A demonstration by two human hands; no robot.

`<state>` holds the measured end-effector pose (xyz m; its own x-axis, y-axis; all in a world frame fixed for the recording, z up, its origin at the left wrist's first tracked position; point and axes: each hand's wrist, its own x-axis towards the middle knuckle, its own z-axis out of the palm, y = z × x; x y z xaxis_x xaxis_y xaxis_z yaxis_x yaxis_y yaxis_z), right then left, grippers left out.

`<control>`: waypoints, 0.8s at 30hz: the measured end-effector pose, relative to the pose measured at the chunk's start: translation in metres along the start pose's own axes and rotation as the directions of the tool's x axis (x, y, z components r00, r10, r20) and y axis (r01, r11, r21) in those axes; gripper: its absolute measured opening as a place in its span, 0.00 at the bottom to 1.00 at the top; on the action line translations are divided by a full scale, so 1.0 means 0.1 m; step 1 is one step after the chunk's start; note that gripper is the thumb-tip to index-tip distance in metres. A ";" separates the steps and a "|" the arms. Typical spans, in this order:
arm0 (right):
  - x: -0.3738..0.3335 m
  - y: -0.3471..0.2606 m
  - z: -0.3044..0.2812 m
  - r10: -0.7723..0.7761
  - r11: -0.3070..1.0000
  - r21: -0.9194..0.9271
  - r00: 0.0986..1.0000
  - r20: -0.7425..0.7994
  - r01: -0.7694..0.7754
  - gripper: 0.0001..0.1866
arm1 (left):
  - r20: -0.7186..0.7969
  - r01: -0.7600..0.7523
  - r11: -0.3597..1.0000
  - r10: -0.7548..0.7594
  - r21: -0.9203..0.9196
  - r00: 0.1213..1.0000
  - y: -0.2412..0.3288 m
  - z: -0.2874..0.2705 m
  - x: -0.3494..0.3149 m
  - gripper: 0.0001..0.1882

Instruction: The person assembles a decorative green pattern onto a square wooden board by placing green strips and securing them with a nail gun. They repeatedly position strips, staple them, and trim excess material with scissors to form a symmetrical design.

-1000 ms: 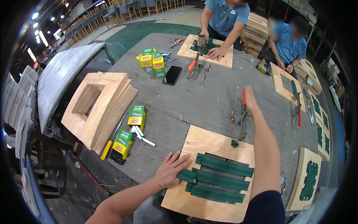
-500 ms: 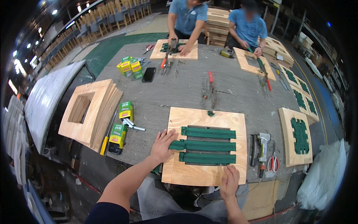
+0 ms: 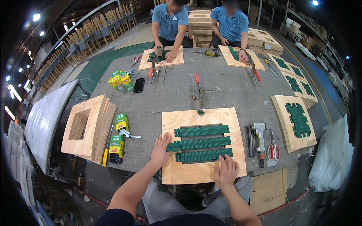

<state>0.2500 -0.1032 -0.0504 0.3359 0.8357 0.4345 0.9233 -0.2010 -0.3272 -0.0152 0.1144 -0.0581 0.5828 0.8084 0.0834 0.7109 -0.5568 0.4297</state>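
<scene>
In front of me lies a square plywood board (image 3: 205, 116) with a rectangular opening. Three green webbing straps (image 3: 203, 142) run side by side across the opening. The middle strap extends past the others on the left, and its loose end (image 3: 174, 147) lies beside my left hand (image 3: 161, 150). That hand rests on the board's left edge, fingers stretched out. My right hand (image 3: 227, 171) lies open on the lower right of the board, fingertips by the right end of the nearest strap. A staple gun (image 3: 259, 137) and red-handled scissors (image 3: 273, 150) lie to the right.
Left are stacked frame boards (image 3: 90, 147), staple boxes (image 3: 117, 145) and a yellow-handled tool (image 3: 105, 157). A red-handled clamp tool (image 3: 198, 88) lies beyond my board. Boards with woven green straps (image 3: 299, 120) are stacked at right. Two people in blue shirts work across the table.
My right hand has moved from the board's lower right edge up to the nearest strap. My left hand has slid off the strap's loose end, toward the left edge. The whole view has shifted.
</scene>
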 end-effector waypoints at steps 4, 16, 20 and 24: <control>0.14 0.11 0.01 -0.010 1.000 0.017 0.999 -0.054 0.010 0.26 | 0.024 0.015 1.000 -0.014 -0.010 1.000 0.04 0.01 0.08 0.40; 0.13 0.37 0.05 -0.091 0.961 0.270 0.991 0.101 0.061 0.22 | 0.292 0.436 0.668 -0.324 -0.603 0.900 0.30 -0.83 -1.00 0.24; 0.14 0.37 -0.08 -0.011 0.958 0.284 0.981 0.194 -0.045 0.22 | 0.400 0.471 0.249 -0.287 -0.846 0.870 0.88 -1.41 -1.35 0.30; 0.06 -0.27 -0.23 -0.210 0.664 0.745 0.943 0.258 -0.056 0.22 | 0.321 0.363 0.197 -0.218 -0.911 0.922 1.31 -1.66 -1.40 0.30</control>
<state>0.2311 -0.1043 -0.0196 0.0746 0.9621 0.2621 0.4558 0.2009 -0.8671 -0.0691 -0.0404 0.1362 0.5088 0.8051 -0.3049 -0.0071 0.3580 0.9337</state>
